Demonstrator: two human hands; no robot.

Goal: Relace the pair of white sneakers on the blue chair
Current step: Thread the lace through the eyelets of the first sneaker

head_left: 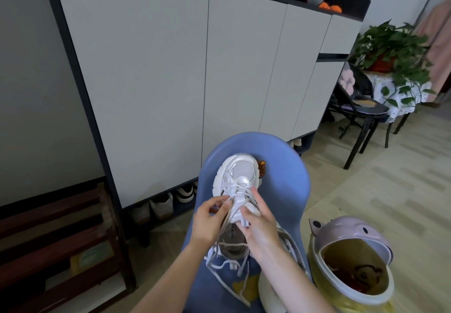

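Here, the white mesh sneaker (238, 185) lies toe-away on the moulded blue plastic chair (288, 190), the right hand (258, 227) gripping its tongue to steady it while the left hand (210, 220) pinches the pale flat lace (225, 224), presumably for threading.

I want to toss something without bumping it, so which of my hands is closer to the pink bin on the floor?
Right. Your right hand holds the sneaker on the side toward the pink bin; your left hand pinches the lace on the sneaker's far side.
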